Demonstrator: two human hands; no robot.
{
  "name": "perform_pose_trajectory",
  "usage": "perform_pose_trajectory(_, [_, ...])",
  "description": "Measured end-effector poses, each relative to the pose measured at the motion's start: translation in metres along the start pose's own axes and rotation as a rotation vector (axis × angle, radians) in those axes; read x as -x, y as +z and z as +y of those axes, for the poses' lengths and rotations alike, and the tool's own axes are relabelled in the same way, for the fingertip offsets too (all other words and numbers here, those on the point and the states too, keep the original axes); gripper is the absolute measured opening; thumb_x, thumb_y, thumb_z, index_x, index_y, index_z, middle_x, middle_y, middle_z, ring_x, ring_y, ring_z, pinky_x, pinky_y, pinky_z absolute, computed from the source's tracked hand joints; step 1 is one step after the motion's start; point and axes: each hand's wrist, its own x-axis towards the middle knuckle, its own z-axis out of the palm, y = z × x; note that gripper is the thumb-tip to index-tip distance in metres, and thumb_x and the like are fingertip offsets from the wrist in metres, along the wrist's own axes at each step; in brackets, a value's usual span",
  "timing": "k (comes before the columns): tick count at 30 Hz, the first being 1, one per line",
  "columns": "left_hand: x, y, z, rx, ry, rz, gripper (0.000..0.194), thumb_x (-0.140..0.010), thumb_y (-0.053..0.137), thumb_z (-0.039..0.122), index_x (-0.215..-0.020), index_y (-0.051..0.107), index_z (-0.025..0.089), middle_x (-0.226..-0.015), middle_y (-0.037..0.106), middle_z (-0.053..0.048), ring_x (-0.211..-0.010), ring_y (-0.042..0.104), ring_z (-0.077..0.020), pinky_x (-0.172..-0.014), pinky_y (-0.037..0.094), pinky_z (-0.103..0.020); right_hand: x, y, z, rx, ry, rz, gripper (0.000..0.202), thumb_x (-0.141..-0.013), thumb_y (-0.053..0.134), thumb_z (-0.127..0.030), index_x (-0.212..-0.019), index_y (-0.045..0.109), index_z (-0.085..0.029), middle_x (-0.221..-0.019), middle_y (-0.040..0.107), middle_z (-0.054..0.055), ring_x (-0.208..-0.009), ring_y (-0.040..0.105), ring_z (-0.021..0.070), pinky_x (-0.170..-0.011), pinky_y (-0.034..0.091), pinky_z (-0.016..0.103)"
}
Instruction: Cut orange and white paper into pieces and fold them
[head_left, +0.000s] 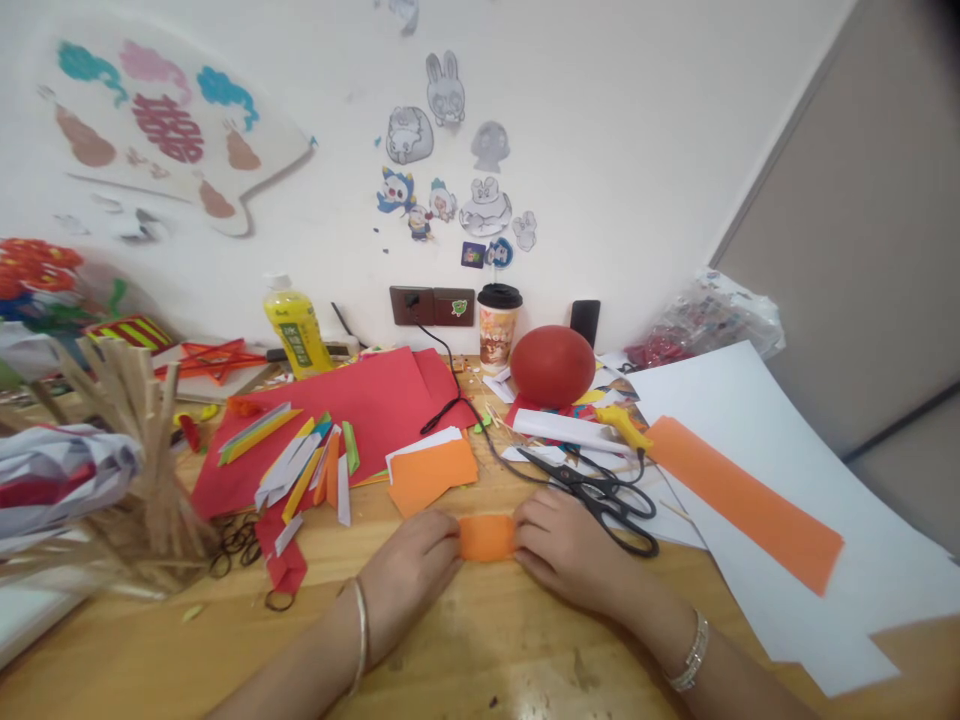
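Observation:
A small orange paper piece (487,538) lies low over the wooden table between my two hands. My left hand (418,560) has its fingers closed on the paper's left end. On the right end, my right hand (564,545) grips it the same way, fingertips partly hidden. Just beyond is a stack of orange paper sheets (433,472) with a white sheet under it. Black-handled scissors (600,497) rest right beside my right hand, blades pointing away to the left. Folded coloured paper strips (309,465) lie beyond my left hand on red paper (367,395).
White sheets (780,500) with a long orange strip (750,505) cover the right side. A red balloon (553,366), a lidded cup (498,325) and a yellow glue gun (624,425) stand or lie behind. Wooden sticks (154,450) crowd the left; a drink bottle (296,325) stands near the wall.

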Motion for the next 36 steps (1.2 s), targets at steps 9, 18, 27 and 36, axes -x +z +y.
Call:
perform_pose_trajectory(9, [-0.006, 0.0, 0.003, 0.068, -0.26, -0.111, 0.02, -0.084, 0.042, 0.015, -0.068, 0.056, 0.016, -0.081, 0.057, -0.008, -0.077, 0.053, -0.0194, -0.07, 0.047, -0.034, -0.005, 0.006, -0.007, -0.177, 0.325, 0.027, 0.005, -0.078, 0.057, -0.018, -0.072, 0.055, -0.018, -0.084, 0.054, 0.004, -0.082, 0.046, 0.0184, -0.072, 0.038, 0.031])
perform_pose_trajectory(18, [-0.014, 0.007, 0.006, -0.198, -0.335, -0.184, 0.011, -0.075, 0.051, 0.013, -0.066, 0.058, 0.015, -0.076, 0.057, -0.007, -0.072, 0.052, -0.0207, -0.066, 0.045, -0.035, -0.011, 0.014, -0.012, -0.212, 0.517, 0.08, 0.012, -0.071, 0.057, -0.012, -0.062, 0.053, -0.018, -0.077, 0.051, 0.002, -0.078, 0.045, 0.0172, -0.071, 0.036, 0.029])
perform_pose_trajectory(27, [-0.008, 0.014, 0.004, -0.279, 0.007, -0.071, 0.024, -0.083, 0.056, 0.023, -0.101, 0.064, 0.036, -0.113, 0.055, -0.006, -0.1, 0.044, -0.0252, -0.081, 0.04, -0.041, -0.009, 0.018, -0.011, -0.203, 0.547, 0.096, 0.008, -0.071, 0.06, -0.015, -0.071, 0.053, -0.019, -0.082, 0.051, 0.002, -0.081, 0.044, 0.018, -0.072, 0.034, 0.029])
perform_pose_trajectory(36, [0.002, -0.014, -0.003, -0.353, 0.045, -0.146, 0.02, -0.088, 0.047, 0.03, -0.095, 0.066, 0.03, -0.128, 0.052, -0.004, -0.112, 0.042, -0.0256, -0.094, 0.032, -0.047, -0.009, 0.016, -0.007, -0.245, 0.608, 0.076, 0.011, -0.068, 0.063, -0.017, -0.072, 0.053, -0.02, -0.085, 0.053, 0.001, -0.084, 0.046, 0.0182, -0.074, 0.034, 0.029])
